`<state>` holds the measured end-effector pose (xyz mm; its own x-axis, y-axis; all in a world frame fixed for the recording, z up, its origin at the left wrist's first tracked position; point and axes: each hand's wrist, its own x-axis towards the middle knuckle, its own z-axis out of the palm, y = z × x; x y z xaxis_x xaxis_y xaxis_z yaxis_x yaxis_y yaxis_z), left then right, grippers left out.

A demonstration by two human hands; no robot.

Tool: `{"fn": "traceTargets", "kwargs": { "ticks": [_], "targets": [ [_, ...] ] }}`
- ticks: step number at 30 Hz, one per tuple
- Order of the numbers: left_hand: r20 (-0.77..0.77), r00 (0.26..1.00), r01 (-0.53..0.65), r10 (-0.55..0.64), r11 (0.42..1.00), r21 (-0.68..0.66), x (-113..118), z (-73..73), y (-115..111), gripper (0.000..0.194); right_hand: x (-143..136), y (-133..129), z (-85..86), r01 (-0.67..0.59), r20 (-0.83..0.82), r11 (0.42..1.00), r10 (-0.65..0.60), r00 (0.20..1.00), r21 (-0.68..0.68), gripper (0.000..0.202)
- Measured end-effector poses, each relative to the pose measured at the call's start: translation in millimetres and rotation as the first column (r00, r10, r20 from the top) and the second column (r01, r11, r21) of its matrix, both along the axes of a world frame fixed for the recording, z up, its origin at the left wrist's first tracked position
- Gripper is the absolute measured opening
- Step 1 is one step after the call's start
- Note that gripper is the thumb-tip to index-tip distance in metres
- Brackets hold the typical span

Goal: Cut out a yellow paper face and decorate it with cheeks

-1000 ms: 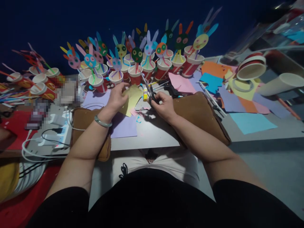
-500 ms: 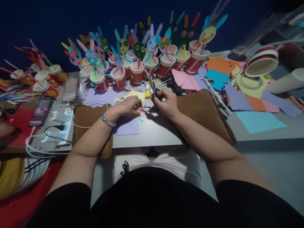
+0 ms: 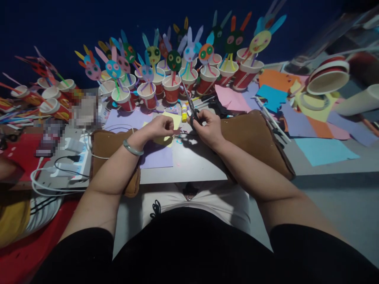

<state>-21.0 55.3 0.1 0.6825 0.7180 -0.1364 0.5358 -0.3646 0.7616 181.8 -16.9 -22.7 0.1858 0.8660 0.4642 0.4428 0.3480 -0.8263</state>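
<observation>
near edge: passage between purple sheet (image 3: 160, 157) and right cushion (image 3: 251, 138) | far side: cup row (image 3: 172, 92) blocks, scissors (image 3: 191, 105) angled toward it

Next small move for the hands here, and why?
I'd probably turn the scissors toward the pink scrap, tips clear of the fingers. The right hand holds them with the blades pointing away, toward the cups, while the left hand seems to pinch the scrap off to their side.
</observation>
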Motion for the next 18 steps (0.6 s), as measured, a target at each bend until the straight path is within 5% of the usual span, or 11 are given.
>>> {"fn": "traceTargets", "kwargs": {
  "ticks": [4,7,18],
  "targets": [
    [0.279,0.955,-0.039,0.102,0.973,-0.226,2.9,1.3,-0.9,0.023,0.1,1.2,-1.8,-0.009,-0.014,1.000,0.009,1.000,0.006,0.032],
    [0.396,0.909,-0.042,0.134,0.972,-0.232,5.6,4.1,-3.5,0.026,0.3,1.9,-2.9,-0.002,-0.025,1.000,0.002,1.000,-0.001,0.032],
    [0.503,0.835,-0.026,0.225,0.928,-0.372,23.4,-15.3,-17.1,0.044,0.1,5.1,2.2,-0.127,-0.268,0.985,0.092,0.959,-0.118,0.042]
  ]
}}
